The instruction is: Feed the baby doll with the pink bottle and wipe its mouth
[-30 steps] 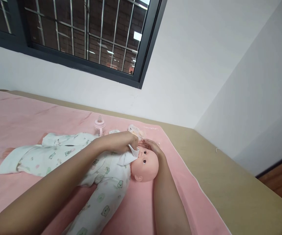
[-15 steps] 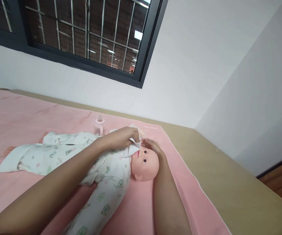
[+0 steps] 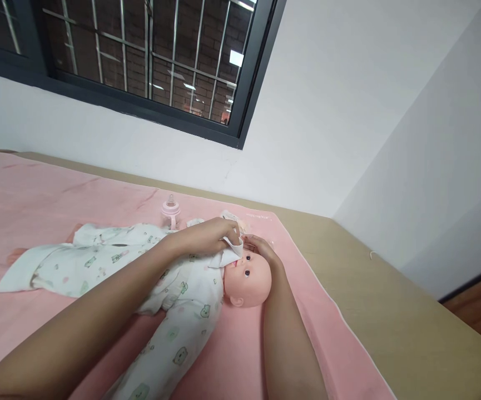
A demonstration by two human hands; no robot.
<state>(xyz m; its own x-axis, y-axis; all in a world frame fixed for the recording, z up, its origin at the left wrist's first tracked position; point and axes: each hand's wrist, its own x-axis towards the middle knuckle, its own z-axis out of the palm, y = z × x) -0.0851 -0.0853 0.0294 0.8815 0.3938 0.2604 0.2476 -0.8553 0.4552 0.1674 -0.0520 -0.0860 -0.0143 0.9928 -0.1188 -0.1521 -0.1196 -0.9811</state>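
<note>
A baby doll (image 3: 246, 286) in a white printed romper (image 3: 182, 289) lies on its back on a pink mat (image 3: 232, 344), head to the right. My left hand (image 3: 211, 233) reaches across its chest, fingers closed on a white cloth (image 3: 226, 257). The cloth's edge lies against the doll's mouth and chin. Along the far side of the doll's head, my right hand (image 3: 263, 248) is cupped, its bent fingers against the cheek near the cloth. The right thumb is hidden.
Behind the doll stands a pink-lidded baby bottle (image 3: 170, 211). A crumpled, partly clear packet (image 3: 229, 215) lies just beyond my left hand. The mat covers part of a wooden surface (image 3: 348, 278) that meets a white wall (image 3: 298, 111) below a barred window (image 3: 140, 55).
My left hand has shifted slightly right with the cloth, which now covers more of the doll's mouth. My right hand and the doll's head have stayed nearly still.
</note>
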